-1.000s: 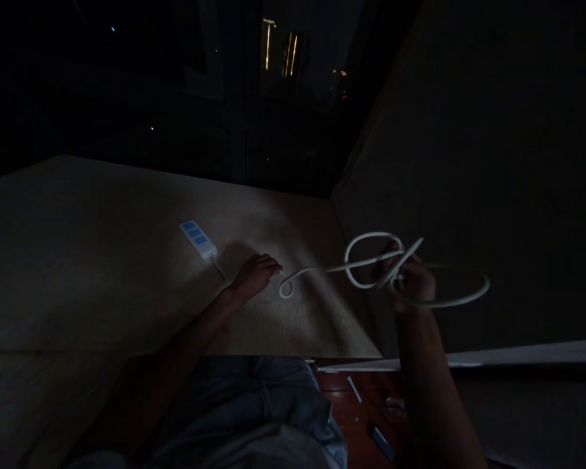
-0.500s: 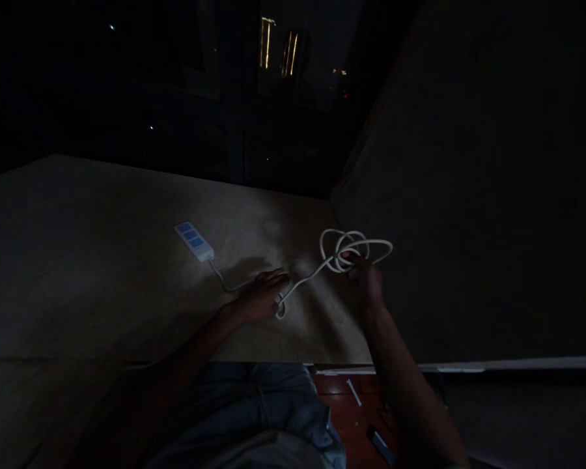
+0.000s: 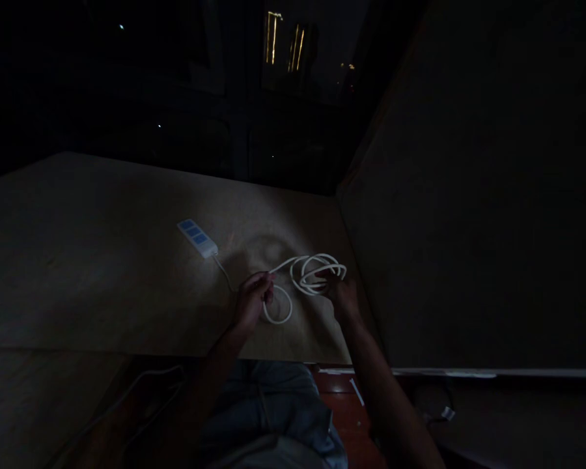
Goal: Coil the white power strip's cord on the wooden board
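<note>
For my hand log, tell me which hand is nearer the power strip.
Left. The left hand is right of the power strip, on its near side; the right hand is farther right, holding the coiled cord.

**Surroundings, night, low light**

Before you: pale tabletop, dim, its far edge running below a dark window. You can see a vertical frame bar dividing the lower panes. Beyond the glass, two groups of upright yellow light strips; a small white light point shows upper left.

To your right, a dark upright panel meets the tabletop along a slanting line; a whitish strip follows its lower edge.

Below you, reddish floor bearing a thin white stick. Lower right, a small pale tag, too dark to identify further.
</note>
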`<move>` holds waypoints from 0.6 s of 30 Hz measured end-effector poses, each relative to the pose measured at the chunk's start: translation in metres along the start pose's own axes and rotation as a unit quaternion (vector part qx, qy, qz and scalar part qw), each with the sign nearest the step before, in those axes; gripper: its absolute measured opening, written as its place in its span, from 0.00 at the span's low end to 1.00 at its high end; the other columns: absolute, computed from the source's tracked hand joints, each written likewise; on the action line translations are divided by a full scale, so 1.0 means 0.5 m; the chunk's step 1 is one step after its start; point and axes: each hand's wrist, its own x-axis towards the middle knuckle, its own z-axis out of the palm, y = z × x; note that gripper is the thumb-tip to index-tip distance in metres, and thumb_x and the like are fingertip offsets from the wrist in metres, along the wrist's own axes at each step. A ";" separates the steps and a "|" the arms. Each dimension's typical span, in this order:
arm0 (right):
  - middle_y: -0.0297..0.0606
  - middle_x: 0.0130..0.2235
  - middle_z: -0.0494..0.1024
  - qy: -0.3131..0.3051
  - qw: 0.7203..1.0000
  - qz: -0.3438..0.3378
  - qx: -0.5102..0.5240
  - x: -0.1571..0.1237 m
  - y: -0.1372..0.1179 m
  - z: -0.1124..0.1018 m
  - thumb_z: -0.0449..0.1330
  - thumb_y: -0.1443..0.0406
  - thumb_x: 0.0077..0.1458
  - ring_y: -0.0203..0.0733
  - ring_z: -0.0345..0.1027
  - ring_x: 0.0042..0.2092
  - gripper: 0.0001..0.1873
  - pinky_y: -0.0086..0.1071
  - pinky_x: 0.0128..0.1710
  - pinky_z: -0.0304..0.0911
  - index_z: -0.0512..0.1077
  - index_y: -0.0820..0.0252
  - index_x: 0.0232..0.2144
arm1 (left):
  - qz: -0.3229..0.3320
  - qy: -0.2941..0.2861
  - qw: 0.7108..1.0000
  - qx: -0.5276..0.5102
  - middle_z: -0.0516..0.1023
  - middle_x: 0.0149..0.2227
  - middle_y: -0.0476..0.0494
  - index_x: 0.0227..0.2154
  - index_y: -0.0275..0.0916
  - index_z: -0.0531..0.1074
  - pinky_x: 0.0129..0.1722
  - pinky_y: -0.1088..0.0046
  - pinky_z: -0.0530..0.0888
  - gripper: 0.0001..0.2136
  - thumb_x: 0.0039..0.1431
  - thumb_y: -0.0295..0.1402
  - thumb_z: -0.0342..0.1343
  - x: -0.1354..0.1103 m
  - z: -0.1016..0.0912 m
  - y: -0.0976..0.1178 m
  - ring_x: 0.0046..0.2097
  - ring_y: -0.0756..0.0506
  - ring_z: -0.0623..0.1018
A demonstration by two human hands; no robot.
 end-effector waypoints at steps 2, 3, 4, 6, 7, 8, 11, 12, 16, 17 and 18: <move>0.39 0.28 0.81 -0.026 1.000 0.015 -0.004 -0.013 0.018 -0.001 0.68 0.59 0.37 0.43 0.76 0.30 0.13 0.32 0.28 0.68 0.77 0.62 0.25 | -0.014 0.025 0.998 -0.061 0.73 0.26 0.49 0.29 0.35 0.73 0.24 0.77 0.67 0.23 0.37 0.47 0.71 0.005 0.007 0.006 0.26 0.51 0.73; 0.39 0.28 0.81 -0.042 0.999 0.022 0.004 -0.021 0.026 0.000 0.69 0.59 0.36 0.43 0.76 0.30 0.13 0.32 0.28 0.68 0.77 0.62 0.25 | -0.020 0.034 0.996 -0.081 0.75 0.30 0.47 0.29 0.36 0.71 0.27 0.76 0.71 0.23 0.36 0.46 0.72 0.007 0.011 0.008 0.30 0.49 0.76; 0.39 0.28 0.81 -0.059 0.998 0.028 0.016 -0.030 0.033 0.002 0.69 0.60 0.36 0.43 0.76 0.30 0.14 0.31 0.28 0.68 0.77 0.62 0.26 | -0.025 0.041 0.995 -0.092 0.76 0.32 0.46 0.29 0.37 0.71 0.30 0.74 0.73 0.23 0.35 0.45 0.72 0.008 0.015 0.009 0.35 0.46 0.78; 0.38 0.26 0.80 -0.089 0.994 0.041 0.041 -0.048 0.042 0.005 0.69 0.60 0.36 0.42 0.75 0.29 0.13 0.31 0.28 0.67 0.76 0.62 0.26 | -0.029 0.055 0.994 -0.095 0.78 0.36 0.45 0.29 0.38 0.70 0.34 0.71 0.76 0.22 0.37 0.44 0.72 0.008 0.021 0.009 0.42 0.43 0.79; 0.37 0.25 0.80 -0.098 0.993 0.047 0.051 -0.057 0.044 0.006 0.69 0.61 0.36 0.42 0.75 0.28 0.12 0.31 0.28 0.67 0.76 0.62 0.25 | -0.034 0.060 0.993 -0.093 0.78 0.37 0.45 0.30 0.38 0.70 0.35 0.70 0.76 0.20 0.38 0.43 0.71 0.008 0.024 0.010 0.43 0.43 0.79; 0.37 0.25 0.79 -0.102 0.992 0.052 0.061 -0.065 0.046 0.007 0.69 0.61 0.37 0.41 0.74 0.28 0.12 0.31 0.28 0.67 0.75 0.61 0.25 | -0.046 0.061 0.993 -0.093 0.78 0.36 0.45 0.30 0.38 0.70 0.35 0.69 0.77 0.19 0.40 0.42 0.71 0.008 0.025 0.010 0.42 0.43 0.80; 0.35 0.24 0.79 -0.091 0.990 0.052 0.091 -0.079 0.052 0.009 0.69 0.61 0.37 0.41 0.73 0.28 0.11 0.30 0.27 0.66 0.74 0.60 0.24 | -0.118 0.026 0.988 -0.100 0.79 0.33 0.45 0.29 0.37 0.68 0.34 0.67 0.78 0.15 0.45 0.39 0.67 0.005 0.025 0.015 0.36 0.43 0.81; 0.35 0.24 0.79 -0.087 0.990 0.050 0.099 -0.081 0.054 0.009 0.69 0.61 0.37 0.41 0.73 0.28 0.11 0.30 0.27 0.66 0.74 0.60 0.24 | -0.141 0.011 0.985 -0.098 0.79 0.31 0.45 0.29 0.37 0.68 0.34 0.66 0.78 0.14 0.46 0.39 0.66 0.004 0.025 0.017 0.34 0.43 0.81; 0.34 0.25 0.79 -0.082 0.991 0.046 0.098 -0.082 0.072 0.006 0.69 0.60 0.38 0.41 0.73 0.29 0.13 0.30 0.28 0.66 0.73 0.59 0.27 | -0.147 -0.027 0.986 -0.077 0.80 0.33 0.44 0.32 0.38 0.69 0.37 0.64 0.79 0.15 0.46 0.39 0.68 -0.006 0.022 0.019 0.35 0.43 0.82; 0.34 0.26 0.79 -0.086 0.991 0.044 0.089 -0.081 0.077 0.005 0.69 0.59 0.39 0.41 0.73 0.30 0.14 0.30 0.29 0.66 0.72 0.59 0.28 | -0.137 -0.033 0.987 -0.072 0.81 0.35 0.43 0.33 0.38 0.70 0.37 0.64 0.79 0.17 0.46 0.39 0.69 -0.010 0.022 0.018 0.36 0.43 0.82; 0.34 0.27 0.79 -0.090 0.992 0.041 0.079 -0.081 0.082 0.004 0.69 0.58 0.40 0.41 0.74 0.30 0.15 0.30 0.29 0.66 0.72 0.59 0.28 | -0.130 -0.041 0.988 -0.066 0.81 0.37 0.42 0.35 0.38 0.70 0.38 0.64 0.79 0.19 0.45 0.41 0.69 -0.014 0.022 0.016 0.37 0.43 0.82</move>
